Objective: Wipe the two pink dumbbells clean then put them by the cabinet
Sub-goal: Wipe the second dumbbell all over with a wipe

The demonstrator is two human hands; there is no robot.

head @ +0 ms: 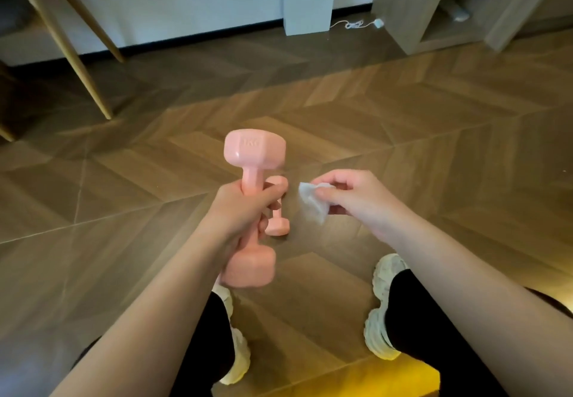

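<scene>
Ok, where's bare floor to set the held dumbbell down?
Widest patch: the floor between the held dumbbell and the grey box. Also bare left of the left hand, toward the chair legs. Crowded near you: the second dumbbell lies on the floor between the hands, the right hand pinches the wipe, shoes just below.

The wipe [312, 207] sits right of the held dumbbell [255, 152].
</scene>
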